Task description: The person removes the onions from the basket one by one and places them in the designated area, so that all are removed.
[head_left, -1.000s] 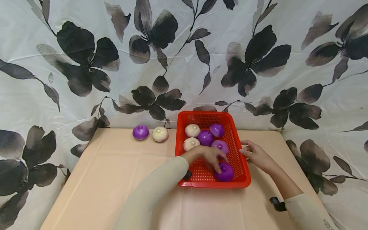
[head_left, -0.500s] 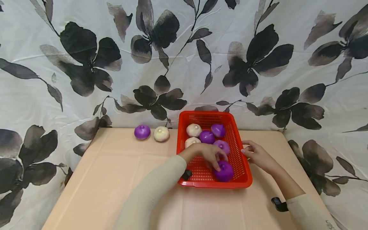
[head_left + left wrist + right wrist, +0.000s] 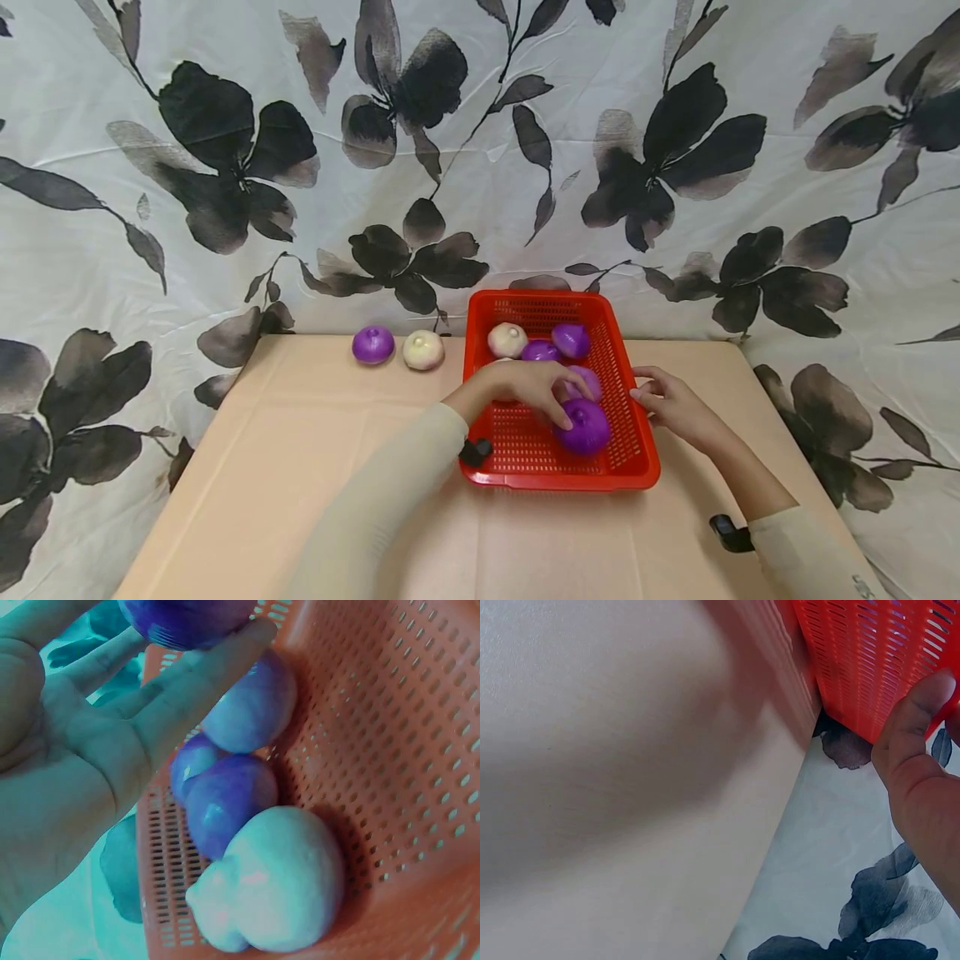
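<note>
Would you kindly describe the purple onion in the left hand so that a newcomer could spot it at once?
On the tan tabletop, find the red, perforated plastic basket. In its near half, right of the middle, is a round, glossy purple onion with the person's left hand gripping it. Unlike its purple and white neighbours, it is being held.

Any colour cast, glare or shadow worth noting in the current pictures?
Left wrist: strong teal cast, making the red basket look orange, with small glare spots on one purple onion; right wrist: a broad, soft-edged shadow across the table; head: fairly even light, no teal cast, a soft shadow on the table below the right hand.
</note>
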`<state>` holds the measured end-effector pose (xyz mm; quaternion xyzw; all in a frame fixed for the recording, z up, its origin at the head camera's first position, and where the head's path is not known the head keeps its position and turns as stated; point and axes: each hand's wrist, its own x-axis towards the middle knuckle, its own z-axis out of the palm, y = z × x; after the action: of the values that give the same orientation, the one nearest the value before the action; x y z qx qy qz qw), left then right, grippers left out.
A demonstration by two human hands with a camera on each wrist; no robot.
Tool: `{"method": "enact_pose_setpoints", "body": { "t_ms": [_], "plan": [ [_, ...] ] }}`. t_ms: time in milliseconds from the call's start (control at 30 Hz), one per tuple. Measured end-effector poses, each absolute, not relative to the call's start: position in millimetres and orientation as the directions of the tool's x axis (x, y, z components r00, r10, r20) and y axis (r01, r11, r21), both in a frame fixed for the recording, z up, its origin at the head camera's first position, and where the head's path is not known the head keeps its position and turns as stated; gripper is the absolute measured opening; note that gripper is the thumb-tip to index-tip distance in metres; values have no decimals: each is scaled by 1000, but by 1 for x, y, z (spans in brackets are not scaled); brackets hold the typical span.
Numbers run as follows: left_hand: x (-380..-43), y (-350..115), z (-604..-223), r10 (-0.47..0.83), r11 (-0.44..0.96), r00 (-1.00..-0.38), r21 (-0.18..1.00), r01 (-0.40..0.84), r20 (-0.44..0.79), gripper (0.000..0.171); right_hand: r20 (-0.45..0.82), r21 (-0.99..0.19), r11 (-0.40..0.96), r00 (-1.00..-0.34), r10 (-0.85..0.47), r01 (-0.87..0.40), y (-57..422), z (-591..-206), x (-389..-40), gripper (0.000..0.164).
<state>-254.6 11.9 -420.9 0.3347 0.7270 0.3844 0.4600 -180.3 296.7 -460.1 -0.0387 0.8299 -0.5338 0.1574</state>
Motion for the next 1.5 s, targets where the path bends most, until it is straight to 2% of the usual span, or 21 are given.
{"method": "enact_pose_setpoints", "body": {
  "t_ms": [100, 333, 400, 767, 933, 1133, 1367, 1500],
  "plan": [
    [-256, 3, -413, 847, 447, -382, 884, 134, -370, 52, -220, -898, 428, -948, -229, 104, 297, -460, -180, 53],
    [-266, -21, -394, 839, 426, -499, 834, 351, -218, 55, -219, -895, 435, -949, -226, 103, 295, -458, -179, 54],
    [-269, -29, -389, 830, 405, -532, 838, 366, -169, 56, -219, -895, 433, -949, -225, 104, 295, -457, -178, 54],
    [-269, -97, -378, 684, 241, -728, 928, 284, 46, 57, -217, -900, 423, -949, -227, 104, 294, -460, -177, 55],
    [-262, -126, -377, 599, 218, -800, 954, 203, 34, 60, -217, -901, 420, -949, -228, 105, 295, -460, -177, 55],
    [-249, -159, -384, 524, 234, -852, 962, 140, -3, 64, -218, -900, 423, -950, -225, 106, 297, -459, -176, 55],
    [-241, -202, -392, 392, 282, -916, 937, 205, 82, 65, -215, -907, 408, -947, -240, 103, 297, -458, -176, 57],
    [-237, -229, -396, 297, 291, -950, 939, 182, 93, 67, -222, -903, 416, -944, -242, 106, 295, -457, -177, 57]
  ]
}}
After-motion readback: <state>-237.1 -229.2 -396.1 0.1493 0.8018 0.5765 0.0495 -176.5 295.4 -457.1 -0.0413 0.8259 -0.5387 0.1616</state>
